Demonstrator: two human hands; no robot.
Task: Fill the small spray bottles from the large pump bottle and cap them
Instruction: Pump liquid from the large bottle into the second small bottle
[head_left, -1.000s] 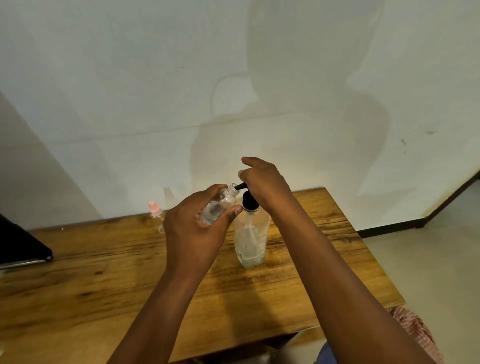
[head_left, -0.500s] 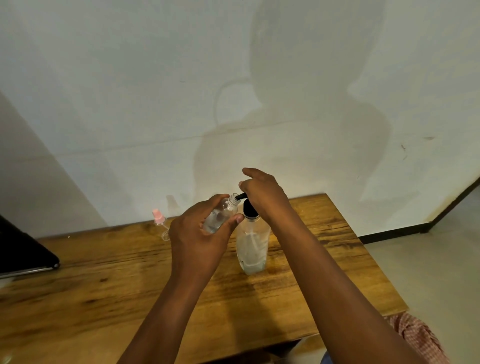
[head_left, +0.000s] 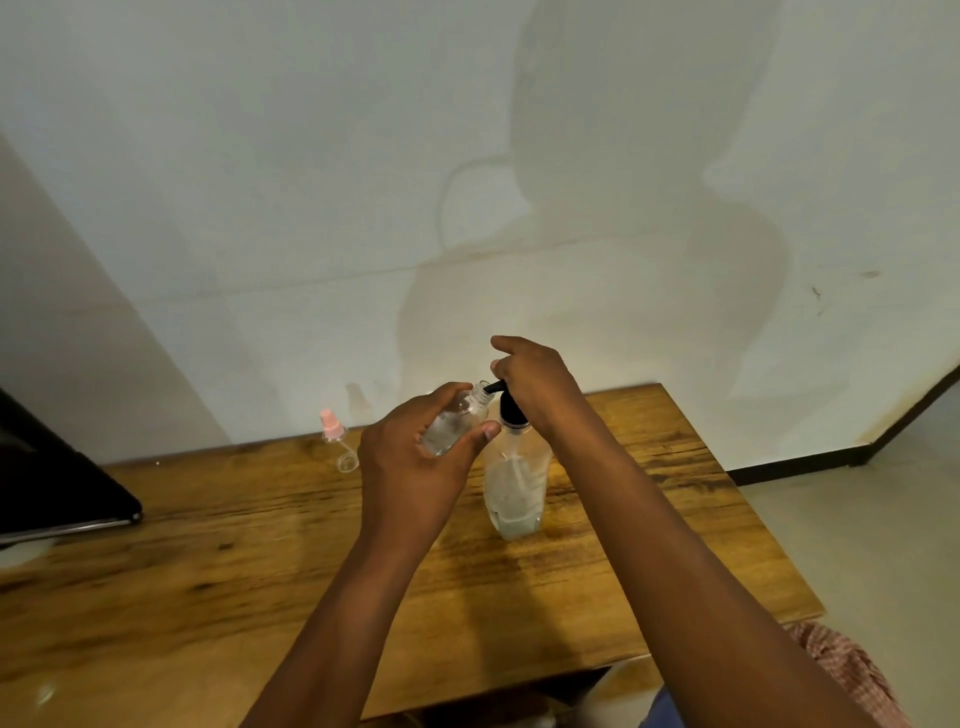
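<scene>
small spray bottle (head_left: 453, 425) in left hand (head_left: 415, 457)

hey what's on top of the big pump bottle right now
The right hand rests on the black pump head of the large pump bottle, covering its top. The spout pokes out toward the small bottle, gripped by the left hand.

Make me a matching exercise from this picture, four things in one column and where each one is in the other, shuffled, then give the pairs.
1. small spray bottle
2. pump head
3. pink cap
4. large pump bottle

A. standing on the table
B. under the right hand
C. tilted in the left hand
D. near the wall, away from both hands

Pairs: 1-C, 2-B, 3-D, 4-A
</scene>
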